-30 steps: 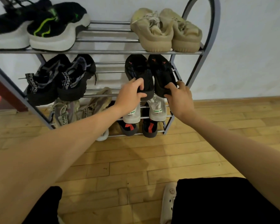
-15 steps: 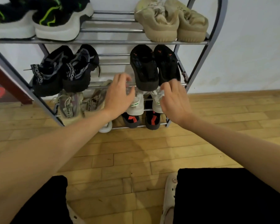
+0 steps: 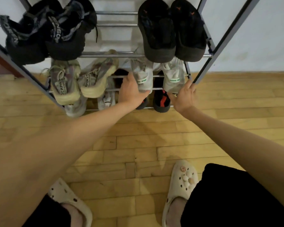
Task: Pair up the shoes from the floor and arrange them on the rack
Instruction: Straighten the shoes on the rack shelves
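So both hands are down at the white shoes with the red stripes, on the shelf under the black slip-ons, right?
Not quite: the stripes are green, not red. The head view shows the left hand and the right hand at the white shoes, on the shelf under the black slip-ons. The red markings belong to the black shoes one shelf lower.
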A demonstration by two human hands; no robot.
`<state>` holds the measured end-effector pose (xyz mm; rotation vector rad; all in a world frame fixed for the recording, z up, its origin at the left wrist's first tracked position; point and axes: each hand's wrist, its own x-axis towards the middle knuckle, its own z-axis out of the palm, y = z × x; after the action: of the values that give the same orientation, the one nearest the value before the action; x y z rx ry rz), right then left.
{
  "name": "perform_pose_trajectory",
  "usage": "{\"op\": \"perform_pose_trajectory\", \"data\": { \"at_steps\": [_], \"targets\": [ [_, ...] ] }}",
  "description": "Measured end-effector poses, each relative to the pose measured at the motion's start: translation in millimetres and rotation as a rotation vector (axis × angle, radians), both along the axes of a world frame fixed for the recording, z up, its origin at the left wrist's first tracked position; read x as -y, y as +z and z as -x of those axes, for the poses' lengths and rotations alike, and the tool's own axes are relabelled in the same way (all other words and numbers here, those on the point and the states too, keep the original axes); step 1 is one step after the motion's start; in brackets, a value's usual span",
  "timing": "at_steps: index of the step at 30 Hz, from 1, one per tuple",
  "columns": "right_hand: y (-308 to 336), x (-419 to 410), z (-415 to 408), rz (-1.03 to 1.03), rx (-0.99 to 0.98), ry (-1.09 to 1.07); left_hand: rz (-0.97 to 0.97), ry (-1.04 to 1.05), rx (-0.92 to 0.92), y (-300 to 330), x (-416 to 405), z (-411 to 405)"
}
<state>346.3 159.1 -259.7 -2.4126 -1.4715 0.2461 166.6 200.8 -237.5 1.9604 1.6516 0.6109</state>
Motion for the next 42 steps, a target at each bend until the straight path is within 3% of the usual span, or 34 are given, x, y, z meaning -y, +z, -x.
{"op": "perform_pose_trajectory", "data": {
  "at_steps": [6,12,18,31,34,38,42],
  "targets": [
    [-23,-24,7,-0.128,-0.027,-0.052,0.064,0.071,0.019,-27,-9,-20],
    [-30,-24,1,-0.239,-0.083,-0.078,-0.028,0.1,-0.027,-31,-15,-30],
    [-37,-19,-16,-0.255,-0.01,-0.037,-0.066,0.128,0.035,-33,-8,-53],
    [-42,-7,-17,-0.248,-0.043,-0.007,-0.07,-0.062,0.024,-38,-9,-60],
    [-46,8,-1,-0.154,-0.01,-0.02,-0.051,-0.154,0.034,-39,-1,-37],
    [-60,30,18,0.043,0.06,0.058,-0.08,-0.121,-0.071,-57,26,0],
    [-83,38,23,0.292,-0.142,0.189,0.057,-0.184,-0.187,-88,34,33]
  ]
}}
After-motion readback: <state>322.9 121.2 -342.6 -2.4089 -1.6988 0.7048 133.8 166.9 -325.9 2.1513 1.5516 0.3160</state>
